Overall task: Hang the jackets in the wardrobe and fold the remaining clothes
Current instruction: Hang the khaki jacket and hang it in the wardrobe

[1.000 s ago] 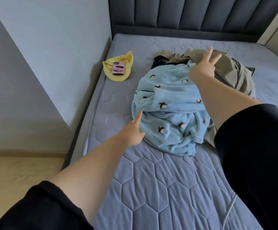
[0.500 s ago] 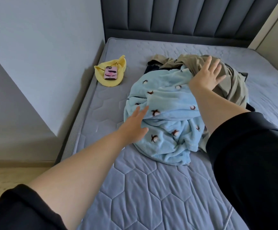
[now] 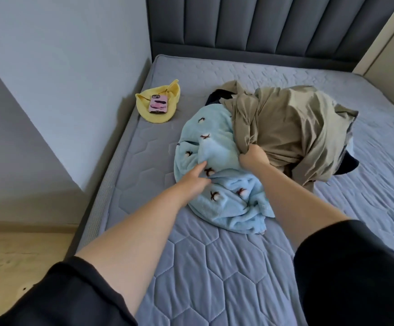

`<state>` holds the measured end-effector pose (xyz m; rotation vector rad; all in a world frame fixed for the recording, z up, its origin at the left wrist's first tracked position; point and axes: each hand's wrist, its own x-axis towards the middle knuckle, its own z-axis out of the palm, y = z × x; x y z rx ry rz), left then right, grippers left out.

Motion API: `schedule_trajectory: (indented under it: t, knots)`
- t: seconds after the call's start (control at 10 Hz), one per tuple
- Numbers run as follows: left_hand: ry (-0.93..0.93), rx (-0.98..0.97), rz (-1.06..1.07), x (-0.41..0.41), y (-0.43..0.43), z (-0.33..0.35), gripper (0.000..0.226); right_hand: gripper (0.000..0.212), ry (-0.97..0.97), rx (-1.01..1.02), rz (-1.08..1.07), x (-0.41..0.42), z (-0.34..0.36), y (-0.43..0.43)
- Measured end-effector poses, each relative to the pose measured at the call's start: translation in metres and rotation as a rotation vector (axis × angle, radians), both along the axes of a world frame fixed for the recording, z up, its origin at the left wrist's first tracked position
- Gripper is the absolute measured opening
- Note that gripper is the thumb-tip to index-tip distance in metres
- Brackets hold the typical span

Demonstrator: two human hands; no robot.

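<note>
Head view: quilted grey bed (image 3: 214, 278) with a dark padded headboard (image 3: 261, 31) at its far end, a pale wall along its left side.

Piled near the middle of the bed: a light blue fleece garment (image 3: 214, 184) with small dark flower marks, and against its right side a khaki jacket (image 3: 292, 130), bunched and lifted into a hump. Under the jacket's far and right edges, bits of a dark garment (image 3: 348, 165) showing.

Right hand (image 3: 253, 157) clenched on a gathered fold of the jacket, right at the border with the blue fleece. Left hand (image 3: 194, 180) resting on the blue fleece with fingers extended, index finger pressing into the fabric, grasping nothing.

Left of the pile, near the wall-side edge of the bed: a yellow cloth (image 3: 158, 107) lying flat, a pink-cased phone (image 3: 158, 104) on top of it.

Black sleeves pushed up on both forearms. Pale wooden floor beyond the bed's left edge.
</note>
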<state>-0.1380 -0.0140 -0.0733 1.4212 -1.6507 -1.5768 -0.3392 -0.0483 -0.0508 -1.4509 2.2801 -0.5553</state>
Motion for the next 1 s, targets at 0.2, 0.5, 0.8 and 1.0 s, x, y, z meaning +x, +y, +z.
schedule_trajectory:
  t: [0.2,0.5,0.8,1.0]
  knots:
    - [0.540,0.367,0.355,0.055,0.044,0.009,0.037,0.017,-0.128,-0.110,0.253,0.113,0.038,0.064]
    - [0.907,0.382,0.234,0.195,0.115,-0.013,0.059,0.029,-0.217,-0.079,0.906,0.268,0.101,0.157]
    - [0.680,0.653,0.647,0.251,0.151,-0.064,0.055,0.078,0.159,0.369,0.281,0.234,-0.081,0.167]
    - [0.367,0.284,0.659,0.258,0.150,-0.050,0.048,0.028,0.068,0.247,0.387,0.260,-0.065,0.164]
